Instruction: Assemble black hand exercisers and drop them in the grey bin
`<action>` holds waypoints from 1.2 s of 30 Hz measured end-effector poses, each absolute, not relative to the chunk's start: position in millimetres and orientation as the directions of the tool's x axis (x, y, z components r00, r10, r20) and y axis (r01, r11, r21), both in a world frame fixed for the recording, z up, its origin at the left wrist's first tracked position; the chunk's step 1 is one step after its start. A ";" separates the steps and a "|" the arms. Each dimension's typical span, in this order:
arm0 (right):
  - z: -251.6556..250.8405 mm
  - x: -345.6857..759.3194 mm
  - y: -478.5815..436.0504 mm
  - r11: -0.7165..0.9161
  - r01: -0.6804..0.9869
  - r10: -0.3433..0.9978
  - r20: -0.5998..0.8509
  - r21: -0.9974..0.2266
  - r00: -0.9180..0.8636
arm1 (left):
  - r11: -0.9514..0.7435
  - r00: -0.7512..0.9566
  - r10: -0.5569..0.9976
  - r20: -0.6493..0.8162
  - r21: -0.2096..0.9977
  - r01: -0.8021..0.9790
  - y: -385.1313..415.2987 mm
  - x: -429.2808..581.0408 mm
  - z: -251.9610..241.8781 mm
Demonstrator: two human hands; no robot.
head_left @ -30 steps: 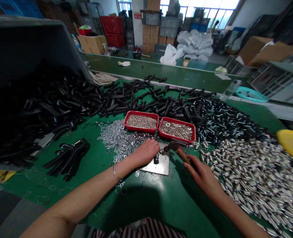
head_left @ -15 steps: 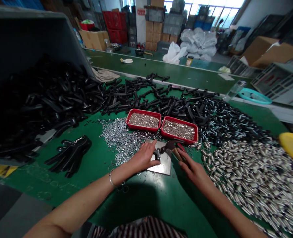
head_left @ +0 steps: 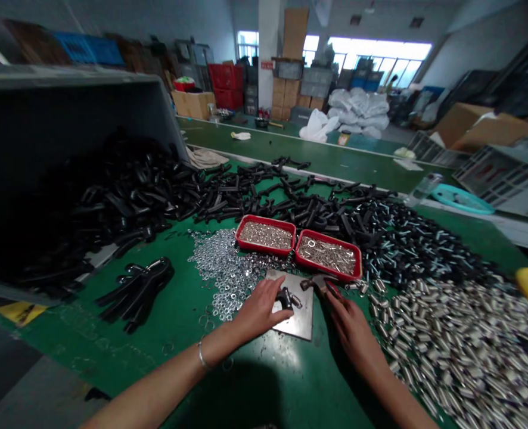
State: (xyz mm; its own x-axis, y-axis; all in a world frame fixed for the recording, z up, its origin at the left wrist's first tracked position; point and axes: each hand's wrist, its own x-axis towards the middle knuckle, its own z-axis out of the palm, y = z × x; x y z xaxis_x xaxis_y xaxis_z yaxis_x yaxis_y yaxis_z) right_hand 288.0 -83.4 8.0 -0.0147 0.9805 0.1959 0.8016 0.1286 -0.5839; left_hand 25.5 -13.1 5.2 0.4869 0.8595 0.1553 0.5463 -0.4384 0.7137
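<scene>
Green workbench (head_left: 264,381) under a steel plate (head_left: 302,322): the left hand (head_left: 258,313) pinches a black metal part (head_left: 284,298) on it, the right hand (head_left: 351,330) closed around a small hammer (head_left: 316,284).

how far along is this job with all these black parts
Early on, it seems. Only a small pile of black pieces with metal fittings looks finished, left of the steel plate. In hand: the left hand pins a black piece on the plate, and the right hand holds a small hammer. Still to do: a big heap of black parts, steel sleeves and washers.
</scene>
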 end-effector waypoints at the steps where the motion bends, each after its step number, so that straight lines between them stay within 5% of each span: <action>1: 6.8 286.8 -82.2 0.118 0.790 0.976 0.215 -0.601 0.018 | -0.371 0.406 0.900 0.156 0.763 0.529 -18.8 28.0 7.7; 3: 8.6 274.8 -78.9 0.077 0.676 0.986 0.158 -0.733 0.060 | -0.298 0.255 0.947 0.194 0.825 0.480 -30.7 36.0 13.3; 6: 16.1 240.4 -71.6 -0.142 0.197 0.989 -0.129 -0.970 0.077 | -0.462 0.286 0.886 0.366 0.763 0.453 -45.7 48.2 18.5; 8: 17.6 219.4 -67.1 -0.246 -0.117 0.962 -0.257 -0.962 0.093 | -0.595 0.410 0.800 0.439 0.670 0.444 -50.8 49.6 18.2; 10: 13.8 208.5 -64.7 -0.234 -0.238 0.950 -0.273 -0.943 0.150 | -0.642 0.486 0.759 0.434 0.626 0.443 -48.6 42.0 17.1; 17: -15.5 212.3 -59.4 -0.121 0.004 0.968 -0.117 -0.993 0.222 | -0.523 0.312 0.837 0.449 0.490 0.698 69.6 -38.9 42.3; 20: -24.1 203.1 -51.3 -0.070 0.106 0.963 -0.040 -0.992 0.266 | -0.275 0.215 0.950 0.228 0.274 0.922 147.5 -70.3 53.7; 23: -26.3 194.6 -46.2 -0.024 0.170 0.959 0.026 -0.985 0.283 | -0.202 0.186 0.977 0.107 0.169 0.965 199.4 -85.8 51.5; 36: -15.5 208.0 -43.3 -0.103 -0.158 0.969 -0.135 -0.982 0.205 | -0.139 0.158 0.954 -0.255 0.088 0.986 226.3 -109.8 39.7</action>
